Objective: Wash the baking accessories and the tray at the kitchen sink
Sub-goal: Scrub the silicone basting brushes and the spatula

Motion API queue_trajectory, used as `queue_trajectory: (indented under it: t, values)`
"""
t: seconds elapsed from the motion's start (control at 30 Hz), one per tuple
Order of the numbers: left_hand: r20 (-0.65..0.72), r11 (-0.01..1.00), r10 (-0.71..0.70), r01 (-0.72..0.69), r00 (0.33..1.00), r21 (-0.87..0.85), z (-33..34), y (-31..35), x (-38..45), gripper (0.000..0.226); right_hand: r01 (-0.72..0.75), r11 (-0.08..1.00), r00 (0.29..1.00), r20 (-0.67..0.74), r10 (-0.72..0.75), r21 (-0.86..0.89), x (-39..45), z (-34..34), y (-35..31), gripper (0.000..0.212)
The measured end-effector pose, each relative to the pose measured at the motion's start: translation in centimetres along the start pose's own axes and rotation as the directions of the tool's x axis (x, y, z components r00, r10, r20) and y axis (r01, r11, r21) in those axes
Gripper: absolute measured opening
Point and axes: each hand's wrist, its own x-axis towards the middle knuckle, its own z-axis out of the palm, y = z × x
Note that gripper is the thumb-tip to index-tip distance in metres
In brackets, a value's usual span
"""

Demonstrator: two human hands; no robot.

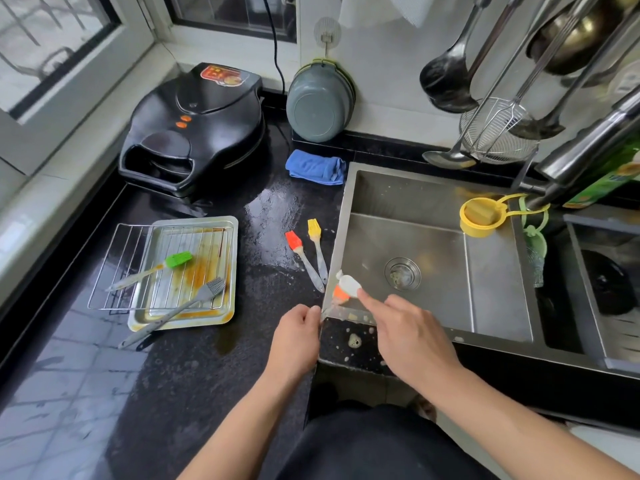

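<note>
My left hand [298,327] grips the clear handle of an orange silicone brush [340,293] at the sink's [433,202] near left corner. My right hand [408,330] pinches a white sponge [349,283] against the brush head. A red brush [294,240] and a yellow brush [314,228] lie on the wet black counter beside the sink. Further left, a greasy metal tray [228,271] carries a wire rack [121,265], a green brush [178,259] and a grey brush [211,287].
A black electric griddle [194,129] fills the back left corner. A blue cloth [317,166] and a grey basin [320,102] are behind the sink. A yellow cup [481,216] hangs at the faucet [588,140]. Ladles and a strainer [498,133] hang above. Foam [353,341] dots the counter edge.
</note>
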Motion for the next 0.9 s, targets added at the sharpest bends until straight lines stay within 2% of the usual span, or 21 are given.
queue_trajectory:
  t: [0.1, 0.23, 0.37, 0.5, 0.53, 0.67, 0.7, 0.8, 0.9]
  values:
    - [-0.027, 0.997, 0.057, -0.055, 0.998, 0.047, 0.0, 0.2, 0.0, 0.04, 0.008, 1.0, 0.998, 0.062, -0.008, 0.002, 0.0, 0.2, -0.4, 0.061]
    - [-0.054, 0.99, 0.099, -0.093, 0.994, 0.102, -0.2, -0.3, 0.1, 0.04, -0.103, 0.994, 0.994, 0.034, 0.102, 0.039, 0.9, -0.2, 0.6, 0.057]
    - [-0.037, 0.979, 0.158, -0.151, 0.987, 0.138, -0.2, -0.4, -0.4, 0.036, 0.014, 0.996, 0.997, 0.079, -0.021, 0.089, -0.3, 0.0, -1.5, 0.058]
    - [-0.037, 0.972, 0.187, -0.18, 0.982, 0.152, -0.1, -0.7, -0.7, 0.035, -0.144, 0.986, 0.989, 0.042, 0.141, 0.086, 1.7, -0.1, 0.4, 0.055]
    - [-0.04, 0.974, 0.184, -0.177, 0.982, 0.141, -0.2, -0.8, -0.7, 0.035, -0.148, 0.984, 0.989, 0.04, 0.145, 0.1, 1.7, -0.2, 0.5, 0.054]
    - [-0.014, 0.981, 0.164, -0.162, 0.986, 0.105, -0.4, -0.9, -0.3, 0.029, 0.023, 0.995, 0.99, 0.136, -0.036, 0.098, 0.5, -0.5, -1.4, 0.06]
    - [-0.007, 0.98, 0.163, -0.161, 0.987, 0.114, -0.4, -0.9, -0.3, 0.026, 0.003, 0.997, 0.991, 0.132, -0.014, 0.079, 0.8, -0.4, -1.0, 0.06]
    - [-0.007, 0.979, 0.163, -0.161, 0.987, 0.124, -0.5, -1.2, -0.2, 0.023, -0.195, 0.978, 0.98, 0.051, 0.191, 0.072, 3.0, -0.6, 1.8, 0.052]
    - [-0.011, 0.979, 0.158, -0.156, 0.987, 0.134, -0.6, -1.4, -0.2, 0.033, -0.225, 0.962, 0.974, 0.026, 0.224, 0.154, 2.6, -1.1, 2.0, 0.047]
